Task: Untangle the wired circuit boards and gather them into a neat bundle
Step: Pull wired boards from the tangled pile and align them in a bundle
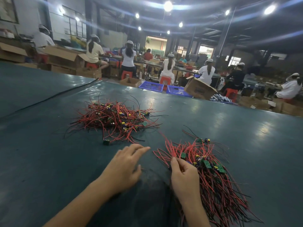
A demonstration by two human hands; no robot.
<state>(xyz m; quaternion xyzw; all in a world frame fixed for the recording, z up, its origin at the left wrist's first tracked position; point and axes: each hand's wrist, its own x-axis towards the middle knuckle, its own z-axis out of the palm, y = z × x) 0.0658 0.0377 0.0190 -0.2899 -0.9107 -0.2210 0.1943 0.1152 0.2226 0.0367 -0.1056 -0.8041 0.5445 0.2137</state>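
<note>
Wired circuit boards lie in two groups on the dark green bench [49, 153]. Tangled pile [114, 118], left of centre and farther out: red and black leads criss-crossing in all directions, small green boards and yellow-and-blue parts scattered through it. One stray board [106, 142] sits at the pile's near edge, its red lead running back into the heap. Sorted bundle [211, 174], near right: leads lying roughly parallel, trailing toward the bench's near edge, with the green boards clustered at the upper end; a few loose red ends fan out up and to the left. Right hand [184, 176] rests at the left side of the bundle, fingers curled, thumb and forefinger pinched on red leads at the bundle's upper left. Left hand [126, 164] is spread, palm down, fingers extended toward the gap between pile and bundle, holding nothing; slightly motion-blurred, and whether the fingertips touch the bench cannot be told. The two groups are well apart, bare bench between them. A thin black seam or cord [54, 97] crosses the bench at far left. Beyond the bench edge: blue crates [151, 86], open cardboard boxes [199, 89], and rows of seated workers in white caps at long tables.
</note>
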